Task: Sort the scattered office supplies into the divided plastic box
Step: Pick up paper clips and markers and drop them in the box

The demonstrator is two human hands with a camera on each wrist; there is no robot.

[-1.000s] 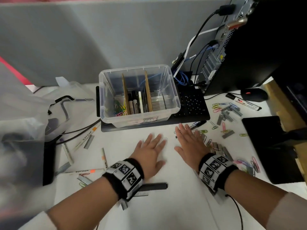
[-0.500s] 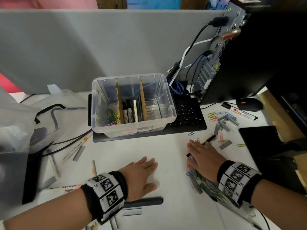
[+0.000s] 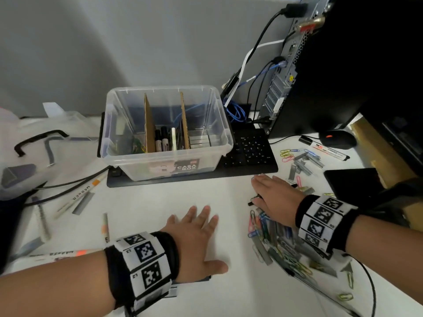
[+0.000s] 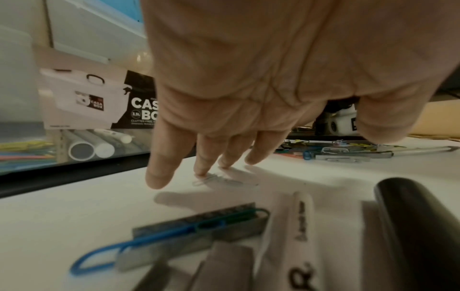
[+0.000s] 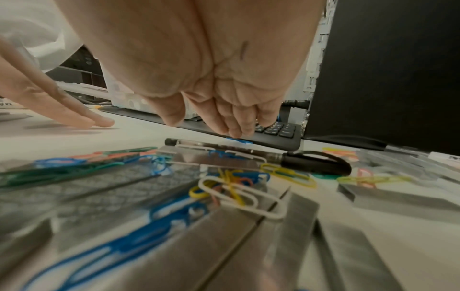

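Note:
The clear plastic box (image 3: 167, 156) stands on a keyboard, split by two cardboard dividers: coloured paper clips on the left, markers in the middle, staple strips on the right. My left hand (image 3: 199, 225) lies flat on the white table in front of it, its straight fingertips (image 4: 201, 171) touching a pale paper clip (image 4: 211, 180). My right hand (image 3: 267, 191) lies flat further right over a black pen (image 5: 248, 155), its fingertips (image 5: 236, 132) at a blue paper clip (image 5: 237, 140) by the keyboard's edge. A heap of paper clips and staple strips (image 3: 274, 236) lies under my right wrist.
White markers (image 3: 77, 195) and staple strips lie scattered at the left. More clips and staples (image 3: 302, 161), a marker (image 3: 325, 148) and a mouse (image 3: 338, 139) lie at the right. A computer tower (image 3: 332, 65) with cables stands behind, and a dark cylinder (image 4: 410, 226) lies under my left wrist.
My hands, side by side in the middle a second ago, have spread apart. The right one slid right over the pen and clips. The left one drew back towards me.

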